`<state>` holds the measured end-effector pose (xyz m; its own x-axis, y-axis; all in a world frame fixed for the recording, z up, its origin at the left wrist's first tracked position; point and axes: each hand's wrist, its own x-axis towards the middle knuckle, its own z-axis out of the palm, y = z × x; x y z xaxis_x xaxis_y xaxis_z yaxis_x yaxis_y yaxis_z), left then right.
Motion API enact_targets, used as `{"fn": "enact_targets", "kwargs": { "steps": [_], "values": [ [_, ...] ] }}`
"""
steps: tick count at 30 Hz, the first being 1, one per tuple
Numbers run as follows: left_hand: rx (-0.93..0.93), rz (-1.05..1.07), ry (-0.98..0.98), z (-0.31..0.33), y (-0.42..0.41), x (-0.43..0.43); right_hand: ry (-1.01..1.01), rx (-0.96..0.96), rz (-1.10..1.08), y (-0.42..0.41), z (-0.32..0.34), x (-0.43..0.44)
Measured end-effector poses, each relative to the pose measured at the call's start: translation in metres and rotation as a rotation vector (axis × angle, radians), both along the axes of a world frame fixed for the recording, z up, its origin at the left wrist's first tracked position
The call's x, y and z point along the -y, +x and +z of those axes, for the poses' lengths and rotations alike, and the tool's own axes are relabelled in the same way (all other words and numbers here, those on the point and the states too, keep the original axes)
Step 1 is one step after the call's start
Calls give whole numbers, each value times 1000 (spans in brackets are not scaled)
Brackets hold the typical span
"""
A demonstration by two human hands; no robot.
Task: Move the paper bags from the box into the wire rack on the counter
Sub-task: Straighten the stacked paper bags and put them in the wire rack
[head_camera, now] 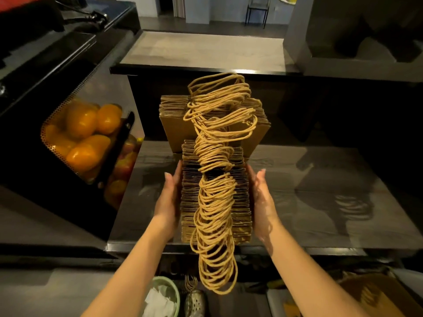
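While one batch [173, 131] stands on the counter [315, 179], left hand [168, 199] and right hand [263, 202] press another stack [190, 202] between flat palms

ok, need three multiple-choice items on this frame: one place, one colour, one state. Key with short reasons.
1. Where are the oranges relative to the held stack of paper bags?
A) to its left
B) to its right
C) on top of it

2. What colour is the bowl at the bottom edge?
A) red
B) pale green
C) black

3. How is the held stack carried?
A) hung by its handles from one hand
B) lying untouched
C) pressed between the left hand and the right hand

Key: 1 A, the oranges sit left of the stack; 2 B, its rim shows pale green; 3 C, a flat palm presses each side.
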<state>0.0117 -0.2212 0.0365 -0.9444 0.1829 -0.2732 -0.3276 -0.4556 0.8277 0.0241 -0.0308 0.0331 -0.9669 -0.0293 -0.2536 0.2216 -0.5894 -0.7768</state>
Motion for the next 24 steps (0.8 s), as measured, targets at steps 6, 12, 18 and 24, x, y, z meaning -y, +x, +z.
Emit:
{"fn": "enact_targets", "kwargs": {
  "steps": [6,12,18,24],
  "values": [
    [7,54,34,-9,15,-17,-51,1,-14,17,-7,18],
    [70,-25,12,1,5,-2,66,64,-26,6,-3,4],
    [-87,135,-357,8,3,5,171,65,13,-1,7,-4],
    [-37,192,-215,3,-11,-4,264,8,-61,-6,9,-7]
  ]
}}
